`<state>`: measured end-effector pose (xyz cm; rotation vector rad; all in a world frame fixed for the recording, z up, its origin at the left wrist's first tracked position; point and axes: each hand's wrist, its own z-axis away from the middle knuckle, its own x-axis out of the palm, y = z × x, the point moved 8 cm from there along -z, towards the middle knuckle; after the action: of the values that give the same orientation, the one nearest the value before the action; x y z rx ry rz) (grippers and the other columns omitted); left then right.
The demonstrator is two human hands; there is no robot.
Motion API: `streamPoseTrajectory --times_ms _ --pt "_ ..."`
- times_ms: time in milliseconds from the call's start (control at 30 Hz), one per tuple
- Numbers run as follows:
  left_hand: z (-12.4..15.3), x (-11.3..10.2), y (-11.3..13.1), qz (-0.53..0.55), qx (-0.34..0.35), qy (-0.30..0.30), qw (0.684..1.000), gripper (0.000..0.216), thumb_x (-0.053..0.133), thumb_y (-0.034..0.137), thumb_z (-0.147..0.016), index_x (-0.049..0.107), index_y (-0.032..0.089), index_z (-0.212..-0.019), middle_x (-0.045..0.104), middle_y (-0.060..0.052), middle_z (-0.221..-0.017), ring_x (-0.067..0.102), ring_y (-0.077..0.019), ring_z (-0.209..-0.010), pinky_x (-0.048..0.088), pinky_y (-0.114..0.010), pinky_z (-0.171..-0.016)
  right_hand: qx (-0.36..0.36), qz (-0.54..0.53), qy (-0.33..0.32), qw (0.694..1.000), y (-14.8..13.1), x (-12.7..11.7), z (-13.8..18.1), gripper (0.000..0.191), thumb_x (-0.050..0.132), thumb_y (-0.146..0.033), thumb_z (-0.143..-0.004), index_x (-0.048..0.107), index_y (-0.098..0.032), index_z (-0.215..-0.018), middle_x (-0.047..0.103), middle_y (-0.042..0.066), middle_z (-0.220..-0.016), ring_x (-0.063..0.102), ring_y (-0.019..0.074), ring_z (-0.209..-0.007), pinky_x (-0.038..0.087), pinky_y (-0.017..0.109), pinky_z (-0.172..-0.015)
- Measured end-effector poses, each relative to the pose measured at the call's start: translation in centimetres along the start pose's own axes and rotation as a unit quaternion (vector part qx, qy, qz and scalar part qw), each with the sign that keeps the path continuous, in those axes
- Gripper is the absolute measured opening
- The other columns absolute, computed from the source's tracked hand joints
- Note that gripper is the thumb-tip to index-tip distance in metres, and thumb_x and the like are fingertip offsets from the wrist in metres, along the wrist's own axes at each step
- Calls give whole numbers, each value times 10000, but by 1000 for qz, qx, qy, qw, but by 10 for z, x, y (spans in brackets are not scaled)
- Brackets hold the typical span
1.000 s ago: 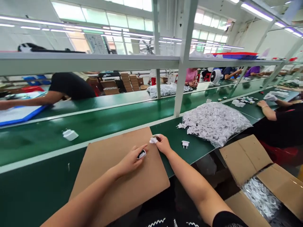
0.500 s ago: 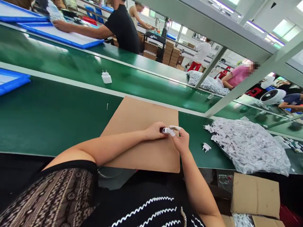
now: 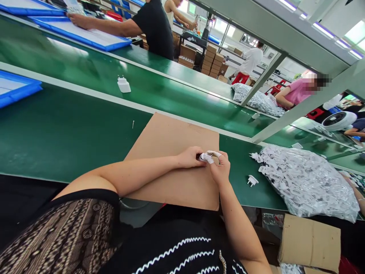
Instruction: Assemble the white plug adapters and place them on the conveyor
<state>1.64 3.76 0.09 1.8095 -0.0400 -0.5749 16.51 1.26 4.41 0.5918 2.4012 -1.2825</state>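
Over a brown cardboard sheet (image 3: 171,186), my left hand (image 3: 189,156) is closed around a small white charger part (image 3: 203,156); a dark spot shows at its near end. My right hand (image 3: 221,165) meets it from the other side, thumb and forefinger in white finger covers, pinching at the part. Fingers hide most of it, so its exact shape cannot be made out. To the right of my right hand lies a loose white plug piece with pins (image 3: 252,180). A large clear bag of white plug pieces (image 3: 308,182) rests beyond that.
A white charger (image 3: 124,84) stands on the green belt (image 3: 171,97) ahead. Blue-rimmed trays (image 3: 17,89) are at the left. A slanted metal post (image 3: 270,127) rises at the right. An open carton (image 3: 310,239) sits below the bench. Co-workers sit across the line; a forearm (image 3: 356,190) shows beside the bag.
The view has shifted slightly. The charger on the belt has slid left against the bench. A co-worker's forearm now shows at the right edge. My hands keep nearly the same hold.
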Motion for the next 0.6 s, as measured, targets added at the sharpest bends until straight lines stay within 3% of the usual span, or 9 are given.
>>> streamPoseTrajectory --times_ms 167,400,600 --pt "0 1 -1 1 4 -4 1000 281 814 403 -741 690 166 -828 677 -22 -854 621 -182 -823 470 -283 -752 -39 15 -13 999 -1 2 0 206 694 -382 -912 778 -255 -1050 721 73 -1016 640 255 -1010 569 426 -904" --pt "-1 0 4 -6 4 -10 1000 255 800 403 -756 694 176 -803 672 -19 -841 623 -188 -830 480 -293 -765 -106 43 14 993 -12 -1 3 172 665 -356 -957 763 -263 -1063 741 59 -972 637 263 -1012 481 516 -1079" --pt "0 0 -1 13 13 -5 1000 262 820 398 -747 703 177 -824 678 -24 -845 622 -195 -852 485 -302 -805 -142 111 -25 983 -17 4 -1 135 651 -295 -920 743 -264 -1014 735 49 -929 653 263 -985 411 551 -1130"
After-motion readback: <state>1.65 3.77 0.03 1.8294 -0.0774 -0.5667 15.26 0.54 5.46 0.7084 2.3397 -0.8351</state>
